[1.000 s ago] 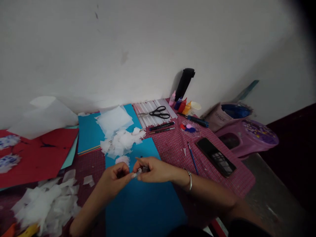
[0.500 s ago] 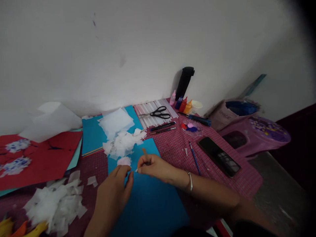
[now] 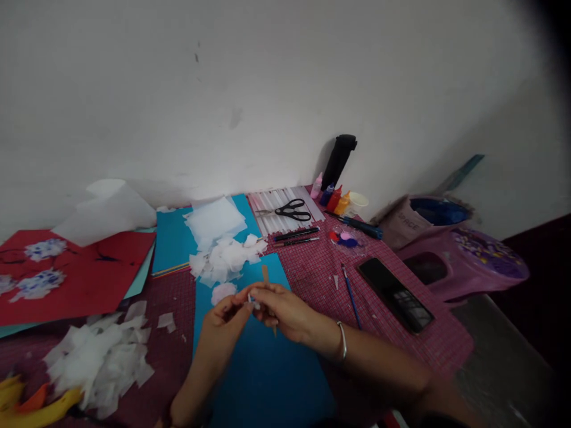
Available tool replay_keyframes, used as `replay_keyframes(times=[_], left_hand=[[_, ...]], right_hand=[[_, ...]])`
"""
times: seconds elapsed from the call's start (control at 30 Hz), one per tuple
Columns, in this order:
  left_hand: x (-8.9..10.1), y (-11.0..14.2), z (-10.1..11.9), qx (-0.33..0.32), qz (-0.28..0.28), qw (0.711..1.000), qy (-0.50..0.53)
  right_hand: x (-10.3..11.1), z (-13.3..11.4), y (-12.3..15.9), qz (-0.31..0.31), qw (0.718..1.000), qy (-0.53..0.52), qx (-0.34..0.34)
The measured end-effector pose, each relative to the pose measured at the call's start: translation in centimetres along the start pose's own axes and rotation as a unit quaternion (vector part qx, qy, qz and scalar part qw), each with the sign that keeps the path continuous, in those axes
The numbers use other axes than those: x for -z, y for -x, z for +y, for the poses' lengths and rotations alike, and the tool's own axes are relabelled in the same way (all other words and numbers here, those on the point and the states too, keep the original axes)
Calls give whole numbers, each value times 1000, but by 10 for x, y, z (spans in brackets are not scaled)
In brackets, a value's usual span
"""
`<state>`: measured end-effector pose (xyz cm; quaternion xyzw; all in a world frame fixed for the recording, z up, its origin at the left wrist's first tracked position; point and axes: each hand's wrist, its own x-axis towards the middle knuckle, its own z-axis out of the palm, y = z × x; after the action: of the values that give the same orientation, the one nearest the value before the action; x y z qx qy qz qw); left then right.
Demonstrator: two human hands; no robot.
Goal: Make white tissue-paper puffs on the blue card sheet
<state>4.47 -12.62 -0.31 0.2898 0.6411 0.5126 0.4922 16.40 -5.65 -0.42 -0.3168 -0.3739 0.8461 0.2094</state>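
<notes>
Over a blue sheet [image 3: 272,368], my left hand [image 3: 220,333] and my right hand [image 3: 288,309] meet, fingertips pinched together on a small piece of white tissue paper [image 3: 251,301]. A flat brown stick [image 3: 266,274] is also held in my right hand, its ends showing above and below the fingers. Just beyond my left fingers, a round white tissue cluster [image 3: 223,292] lies on the blue sheet. Behind it is a loose heap of cut tissue pieces [image 3: 223,258]. Another tissue heap [image 3: 100,359] lies on the tablecloth to the left.
Scissors [image 3: 292,210] lie on a striped sheet at the back. Paint bottles [image 3: 334,198] stand near a black cylinder [image 3: 339,161]. To the right are a paintbrush [image 3: 351,296] and phone [image 3: 396,295]. A red sheet [image 3: 102,279] with tissue flowers is left.
My hands, slightly apart before, have come together on the tissue piece. The stick has turned more upright in my right hand. The view has shifted slightly.
</notes>
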Motion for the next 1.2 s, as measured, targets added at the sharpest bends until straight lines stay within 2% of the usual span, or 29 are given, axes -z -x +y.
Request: replay_keyframes(times=[0.13,0.23,0.33,0.4,0.47,0.57,0.67,0.8,0.9,1.07,1.2], left_hand=[[7,-3,-4,9,-7,996,94],[14,-2,-2,3,11,992,125],[18,-1,-1,-3,25,992,126],[17,-2,-3,1,25,993,120],[16,-2,-5,2,26,993,111],[16,-3,-6,-2,27,994,104],[19,-3,-7,-6,20,995,99],[24,-1,-6,-27,34,998,55],[25,1,-5,-39,49,998,11],[24,4,-4,-8,25,999,-21],[24,4,-1,9,0,1000,20]], right_hand=[[5,-6,1,-47,999,21,16],[6,-6,0,-59,991,110,41],[3,-2,-1,-55,970,218,89],[2,2,-3,-52,961,248,111],[2,5,-5,-36,964,239,111],[3,7,-9,-19,978,196,68],[4,4,-9,-33,988,150,6],[2,0,-6,-41,991,127,-31],[2,-1,-6,-35,987,156,-7],[5,7,-10,-22,971,214,106],[8,10,-13,0,971,220,94]])
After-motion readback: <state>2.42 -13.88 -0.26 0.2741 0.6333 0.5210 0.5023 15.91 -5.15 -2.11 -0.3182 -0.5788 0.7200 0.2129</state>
